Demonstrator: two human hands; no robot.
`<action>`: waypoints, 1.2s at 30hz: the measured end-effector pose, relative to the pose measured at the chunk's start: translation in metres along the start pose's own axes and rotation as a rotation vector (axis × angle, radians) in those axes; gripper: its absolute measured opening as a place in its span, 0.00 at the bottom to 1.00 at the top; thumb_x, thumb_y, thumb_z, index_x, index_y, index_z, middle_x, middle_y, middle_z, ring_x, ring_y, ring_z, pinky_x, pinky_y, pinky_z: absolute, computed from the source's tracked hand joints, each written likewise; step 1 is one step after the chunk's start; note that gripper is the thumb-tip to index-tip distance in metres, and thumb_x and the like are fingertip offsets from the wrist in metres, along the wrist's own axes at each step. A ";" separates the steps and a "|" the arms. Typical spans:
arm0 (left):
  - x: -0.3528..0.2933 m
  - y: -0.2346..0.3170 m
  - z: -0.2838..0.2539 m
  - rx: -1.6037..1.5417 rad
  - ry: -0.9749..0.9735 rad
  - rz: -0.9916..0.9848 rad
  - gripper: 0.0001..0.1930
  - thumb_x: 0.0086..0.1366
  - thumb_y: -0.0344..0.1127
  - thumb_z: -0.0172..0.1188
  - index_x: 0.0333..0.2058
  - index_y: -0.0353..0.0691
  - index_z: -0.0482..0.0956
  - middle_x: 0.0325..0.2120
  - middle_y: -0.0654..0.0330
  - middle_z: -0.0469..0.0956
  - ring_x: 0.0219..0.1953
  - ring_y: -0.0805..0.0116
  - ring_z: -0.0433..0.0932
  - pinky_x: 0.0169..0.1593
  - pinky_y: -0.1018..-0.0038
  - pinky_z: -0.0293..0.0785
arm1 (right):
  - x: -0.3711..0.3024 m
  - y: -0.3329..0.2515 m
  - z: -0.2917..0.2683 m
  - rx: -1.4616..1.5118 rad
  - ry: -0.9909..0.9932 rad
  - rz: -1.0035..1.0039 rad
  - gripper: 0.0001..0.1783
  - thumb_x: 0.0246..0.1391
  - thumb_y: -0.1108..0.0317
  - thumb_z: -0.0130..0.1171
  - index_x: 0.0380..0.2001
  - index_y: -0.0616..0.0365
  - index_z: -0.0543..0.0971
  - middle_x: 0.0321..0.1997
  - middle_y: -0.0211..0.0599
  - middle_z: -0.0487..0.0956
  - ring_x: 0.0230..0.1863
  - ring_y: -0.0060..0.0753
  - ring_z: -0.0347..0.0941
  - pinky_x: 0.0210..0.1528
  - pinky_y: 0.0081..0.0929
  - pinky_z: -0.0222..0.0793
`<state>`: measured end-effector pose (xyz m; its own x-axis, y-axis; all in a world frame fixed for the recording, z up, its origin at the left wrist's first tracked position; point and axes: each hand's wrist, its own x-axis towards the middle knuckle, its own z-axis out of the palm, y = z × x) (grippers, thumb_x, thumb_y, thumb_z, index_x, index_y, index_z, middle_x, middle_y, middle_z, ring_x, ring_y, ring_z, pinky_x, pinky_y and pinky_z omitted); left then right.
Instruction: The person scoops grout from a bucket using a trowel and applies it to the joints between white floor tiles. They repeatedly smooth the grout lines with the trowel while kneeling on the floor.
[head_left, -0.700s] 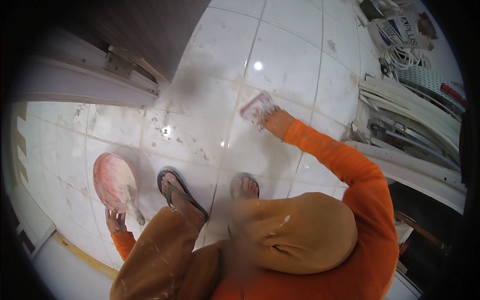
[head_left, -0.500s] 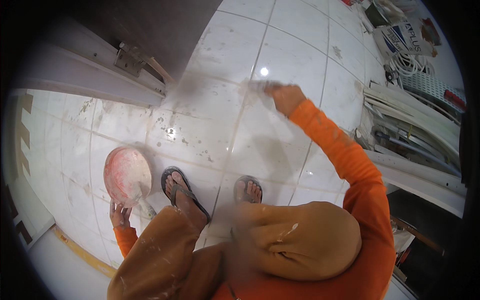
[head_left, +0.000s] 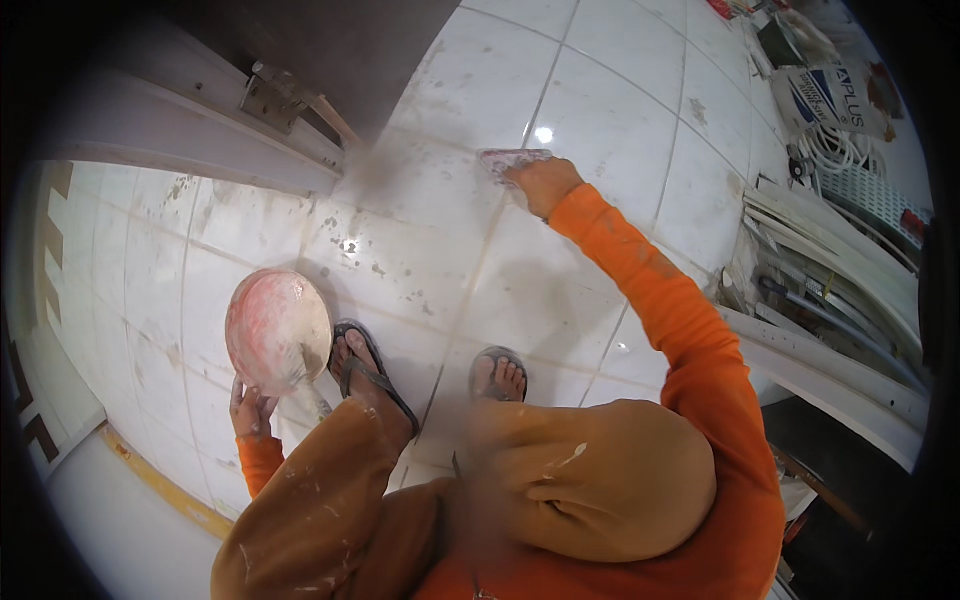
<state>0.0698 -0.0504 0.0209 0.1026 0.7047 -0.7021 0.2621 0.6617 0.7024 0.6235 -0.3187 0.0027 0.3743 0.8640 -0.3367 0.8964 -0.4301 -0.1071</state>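
My left hand [head_left: 252,407] has its fingers at the near edge of a round bowl [head_left: 243,330], holding it left of my feet. Red stains and a pale paste coat the bowl's inside. A paste-smeared tool with a pale handle [head_left: 316,402] leans in it, its end sticking out toward my knee. Stretched out ahead, my right hand [head_left: 548,188] is closed on a flat scraper [head_left: 512,158] smeared whitish and reddish. That scraper is down at the white floor tiles, close to a joint between them.
A dark door panel [head_left: 340,60] with its metal hinge [head_left: 270,98] and frame stands at the upper left. Long pale strips [head_left: 830,240], a coiled white cable [head_left: 840,150] and a printed bag [head_left: 830,100] lie along the right. My sandalled feet [head_left: 372,375] rest on the tiles.
My right hand and the scraper have shifted slightly left, and the scraper shows more sharply. The bowl has moved a little right and forward with my left hand. The view has shifted slightly.
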 end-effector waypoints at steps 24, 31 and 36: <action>0.017 0.024 0.060 0.077 -0.160 0.061 0.24 0.65 0.23 0.50 0.61 0.35 0.66 0.50 0.49 0.77 0.48 0.54 0.81 0.50 0.59 0.82 | -0.120 -0.123 0.043 0.364 -0.090 -0.052 0.23 0.46 0.75 0.56 0.48 0.46 0.82 0.32 0.45 0.83 0.34 0.51 0.79 0.37 0.43 0.75; 0.016 0.050 0.108 0.199 -0.353 0.101 0.26 0.65 0.27 0.55 0.63 0.38 0.66 0.51 0.51 0.77 0.50 0.55 0.80 0.50 0.59 0.81 | -0.168 -0.075 0.032 1.343 0.150 0.395 0.21 0.53 0.70 0.54 0.52 0.56 0.78 0.39 0.43 0.83 0.31 0.38 0.80 0.32 0.35 0.76; 0.013 0.047 0.166 0.365 -0.508 0.081 0.28 0.64 0.31 0.57 0.63 0.41 0.66 0.51 0.55 0.78 0.48 0.59 0.81 0.50 0.62 0.80 | -0.211 -0.049 0.087 1.960 0.380 0.773 0.15 0.58 0.66 0.55 0.46 0.58 0.78 0.31 0.30 0.78 0.21 0.20 0.70 0.14 0.23 0.62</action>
<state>0.2424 -0.0527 0.0259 0.5551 0.4801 -0.6792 0.5358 0.4182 0.7335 0.4797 -0.5024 -0.0027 0.6923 0.3162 -0.6487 -0.6670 -0.0628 -0.7424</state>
